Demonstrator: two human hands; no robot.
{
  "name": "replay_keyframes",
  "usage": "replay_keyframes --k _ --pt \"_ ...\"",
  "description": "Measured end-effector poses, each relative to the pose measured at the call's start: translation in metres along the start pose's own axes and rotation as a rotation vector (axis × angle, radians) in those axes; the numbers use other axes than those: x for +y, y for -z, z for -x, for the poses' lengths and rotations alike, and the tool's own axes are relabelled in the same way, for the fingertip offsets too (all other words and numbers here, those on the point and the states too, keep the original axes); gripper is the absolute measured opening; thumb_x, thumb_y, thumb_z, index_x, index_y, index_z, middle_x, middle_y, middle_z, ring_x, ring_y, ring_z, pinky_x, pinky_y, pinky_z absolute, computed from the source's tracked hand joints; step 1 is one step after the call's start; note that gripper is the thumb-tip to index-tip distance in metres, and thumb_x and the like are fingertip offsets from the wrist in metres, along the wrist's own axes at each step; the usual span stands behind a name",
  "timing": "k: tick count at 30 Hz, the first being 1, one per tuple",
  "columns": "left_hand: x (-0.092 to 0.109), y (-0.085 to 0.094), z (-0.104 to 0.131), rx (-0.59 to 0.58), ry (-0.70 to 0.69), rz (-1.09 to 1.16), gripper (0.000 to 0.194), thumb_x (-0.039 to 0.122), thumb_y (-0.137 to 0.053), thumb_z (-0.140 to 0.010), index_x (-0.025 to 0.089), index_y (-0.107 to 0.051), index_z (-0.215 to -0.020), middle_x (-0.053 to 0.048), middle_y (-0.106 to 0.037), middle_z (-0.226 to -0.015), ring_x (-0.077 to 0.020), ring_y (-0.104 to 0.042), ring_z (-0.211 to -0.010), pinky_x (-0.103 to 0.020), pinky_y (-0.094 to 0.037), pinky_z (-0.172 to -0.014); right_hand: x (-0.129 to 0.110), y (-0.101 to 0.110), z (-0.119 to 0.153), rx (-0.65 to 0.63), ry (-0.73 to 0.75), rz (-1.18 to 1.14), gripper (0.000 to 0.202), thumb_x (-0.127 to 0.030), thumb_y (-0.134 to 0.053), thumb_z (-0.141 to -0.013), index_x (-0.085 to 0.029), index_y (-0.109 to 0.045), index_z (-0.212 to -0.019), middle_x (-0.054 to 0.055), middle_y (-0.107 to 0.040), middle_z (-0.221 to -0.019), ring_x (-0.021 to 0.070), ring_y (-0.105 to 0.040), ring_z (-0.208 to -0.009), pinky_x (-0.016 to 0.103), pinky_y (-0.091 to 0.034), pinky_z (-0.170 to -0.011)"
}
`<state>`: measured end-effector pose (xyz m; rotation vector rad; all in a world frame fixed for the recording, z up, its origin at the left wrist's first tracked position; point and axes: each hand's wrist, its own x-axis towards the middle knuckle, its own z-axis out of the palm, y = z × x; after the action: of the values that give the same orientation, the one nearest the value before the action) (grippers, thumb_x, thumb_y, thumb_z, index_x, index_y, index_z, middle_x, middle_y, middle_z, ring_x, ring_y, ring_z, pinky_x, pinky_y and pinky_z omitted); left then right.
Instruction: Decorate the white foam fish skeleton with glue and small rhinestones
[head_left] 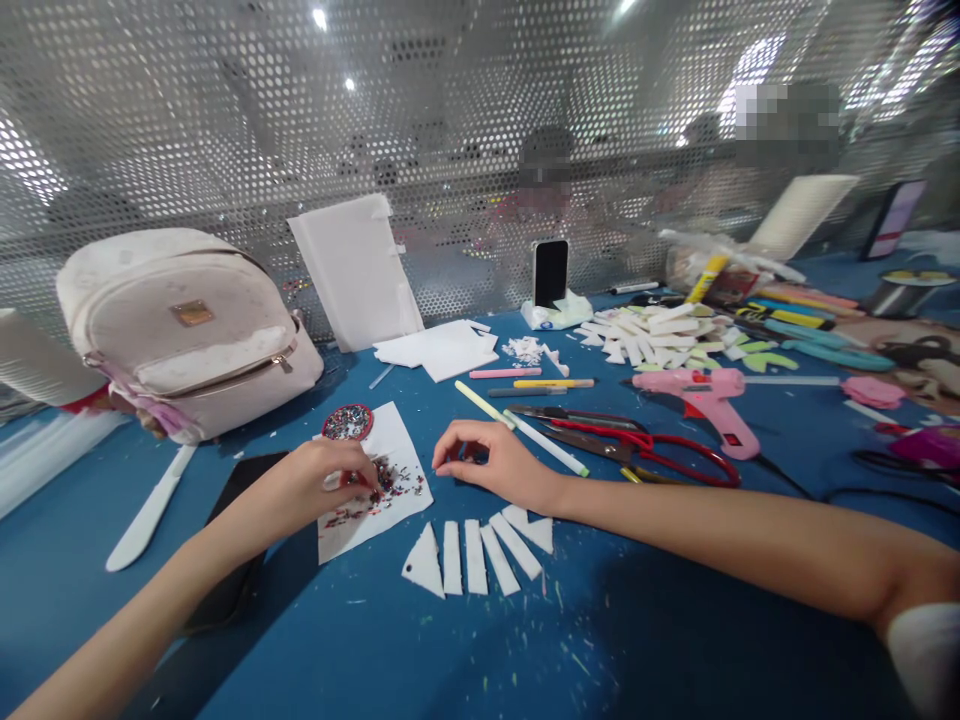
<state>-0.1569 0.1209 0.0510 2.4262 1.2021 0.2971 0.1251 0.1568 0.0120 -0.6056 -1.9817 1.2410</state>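
Observation:
My left hand (334, 475) has its thumb and fingers closed in a pinch, down among small shiny dark and red bits (397, 482) strewn over a white paper sheet (401, 435). Just behind it sits a small round red-rimmed dish (347, 422) full of the same kind of bits. My right hand (502, 465) hovers over the table right of the paper, its fingers curled toward the thumb; whatever they hold, if anything, is hidden. In front of both hands lie white cut pieces in a fish shape: a pointed head (426, 565), several strips (475, 557) and a notched tail (534, 530).
A pale backpack (187, 330), a white knife (154, 510) and a dark phone-like slab (240, 540) are at left. Red-handled scissors (667, 450), markers (551, 443) and a pink glue gun (709, 395) lie right, before a pile of white pieces (652, 335). A perforated screen (450, 130) rises behind.

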Motion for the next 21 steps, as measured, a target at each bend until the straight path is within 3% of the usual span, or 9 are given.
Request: replay_keyframes --k 21 --pt "0.011 -0.015 -0.007 -0.001 0.024 -0.033 0.014 0.023 -0.057 -0.092 0.021 -0.07 -0.087 -0.003 -0.073 -0.087 -0.0155 -0.066 -0.075 -0.027 -0.05 -0.07 0.0 0.0 0.0 -0.018 -0.002 -0.007 0.003 -0.023 -0.071 -0.086 -0.021 -0.073 -0.086 0.002 -0.069 -0.089 0.0125 -0.06 -0.075 0.026 -0.045 -0.064"
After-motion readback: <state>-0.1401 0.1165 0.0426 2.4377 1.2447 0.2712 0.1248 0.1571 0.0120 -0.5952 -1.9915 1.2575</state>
